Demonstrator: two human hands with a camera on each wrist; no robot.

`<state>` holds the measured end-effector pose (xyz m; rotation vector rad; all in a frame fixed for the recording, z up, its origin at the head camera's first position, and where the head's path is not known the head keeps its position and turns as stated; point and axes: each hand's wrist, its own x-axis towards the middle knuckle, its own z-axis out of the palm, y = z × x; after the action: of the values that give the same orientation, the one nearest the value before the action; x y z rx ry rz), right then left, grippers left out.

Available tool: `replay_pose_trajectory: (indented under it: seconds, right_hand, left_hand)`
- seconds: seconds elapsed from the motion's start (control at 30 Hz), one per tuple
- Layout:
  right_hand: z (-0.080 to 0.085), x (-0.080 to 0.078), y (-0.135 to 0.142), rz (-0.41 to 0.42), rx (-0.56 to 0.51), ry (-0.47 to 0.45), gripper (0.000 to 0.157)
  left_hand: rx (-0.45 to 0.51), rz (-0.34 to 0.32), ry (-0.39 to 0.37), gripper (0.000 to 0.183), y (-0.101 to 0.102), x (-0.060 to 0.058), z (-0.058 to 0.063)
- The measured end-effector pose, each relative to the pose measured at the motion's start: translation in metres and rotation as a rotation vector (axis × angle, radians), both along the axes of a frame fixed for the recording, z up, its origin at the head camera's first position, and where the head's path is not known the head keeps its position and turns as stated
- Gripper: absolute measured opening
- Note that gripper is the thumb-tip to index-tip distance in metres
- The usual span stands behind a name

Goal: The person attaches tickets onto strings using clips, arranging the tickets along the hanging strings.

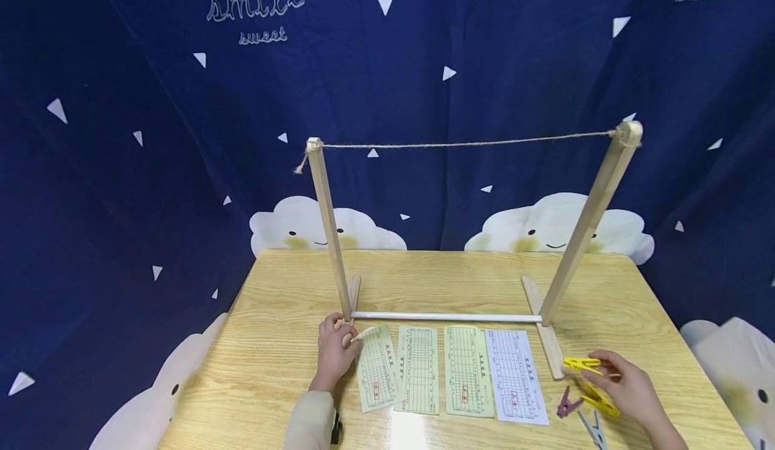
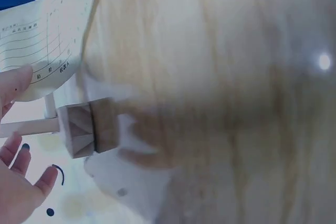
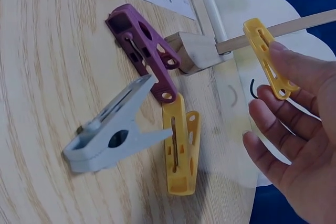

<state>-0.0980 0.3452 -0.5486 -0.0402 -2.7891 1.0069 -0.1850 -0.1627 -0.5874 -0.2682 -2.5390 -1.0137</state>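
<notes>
My left hand (image 1: pixel 336 350) pinches the upper left corner of the leftmost pale yellow printed slip (image 1: pixel 378 368), which curls up there. In the left wrist view the thumb lies over the slip (image 2: pixel 44 45) while the other fingers spread below it. My right hand (image 1: pixel 632 386) holds a yellow clothespin (image 3: pixel 262 51) between thumb and fingers, raised over the table's right side. Below it lie a second yellow clothespin (image 3: pixel 178 150), a purple clothespin (image 3: pixel 142 51) and a grey clothespin (image 3: pixel 105 135), close together on the wood.
A wooden frame (image 1: pixel 588 221) with a string (image 1: pixel 460 144) across its top and a white rod (image 1: pixel 445 317) low down stands behind the slips. Two more yellow slips (image 1: pixel 418 369) and a white slip (image 1: pixel 517 376) lie in a row on the table (image 1: pixel 260 369). A blue curtain hangs behind.
</notes>
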Motion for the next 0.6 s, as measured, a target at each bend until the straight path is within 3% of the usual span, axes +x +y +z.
replay_pose_trajectory:
  seconds: [0.13,0.43,0.6]
  right_hand:
    - [0.003,0.000,-0.002,-0.013,-0.020,-0.009,0.036]
    - [0.005,-0.003,-0.006,-0.041,-0.109,0.014,0.038]
    - [0.009,-0.003,-0.008,-0.078,-0.139,-0.030,0.041]
  left_hand:
    - [-0.014,-0.024,0.026,0.019,0.001,0.001,0.007]
    - [0.105,-0.045,-0.069,0.015,0.003,0.006,0.026]
    - [0.129,-0.044,-0.014,0.016,0.005,0.008,0.034]
